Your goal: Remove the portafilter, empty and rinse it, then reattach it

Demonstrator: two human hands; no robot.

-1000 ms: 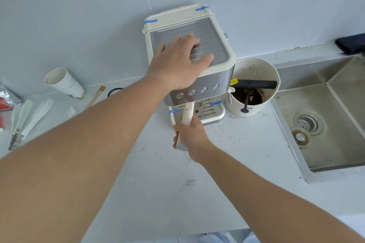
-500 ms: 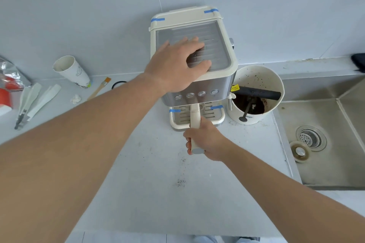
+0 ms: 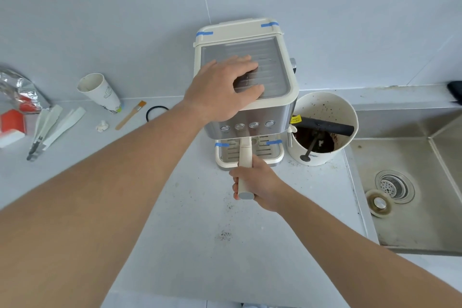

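The espresso machine (image 3: 246, 87) stood against the wall on the pale counter (image 3: 190, 232), and everything else sat around it. The person's left hand (image 3: 222, 90) lay flat on the machine's ribbed top, fingers spread and slightly curled, pressing down on the grille rather than gripping anything. Below the row of round buttons on the machine's front, the cream handle of the portafilter (image 3: 245, 165) stuck straight out toward the person, over the drip tray (image 3: 250, 154). Its head was hidden under the machine's front, so I could not tell whether it was locked in place. The right hand (image 3: 260, 185) was closed around the outer half of that handle, fingers (image 3: 235, 187) wrapped underneath from the left side with the tips showing, the palm on the right; the grey end cap poked out just past the hand.

Right of the machine, touching or nearly touching its side, stood a white knock bucket (image 3: 325, 132) with a black bar across it and dark grounds inside. Farther right was the steel sink (image 3: 412, 182), a loose ring lying by its drain. Left of the machine lay a black ring (image 3: 156, 112), a small brush (image 3: 131, 115), a tipped paper cup (image 3: 100, 92) and some white tongs (image 3: 52, 125). Scattered coffee grounds speckled the counter in front of the machine.
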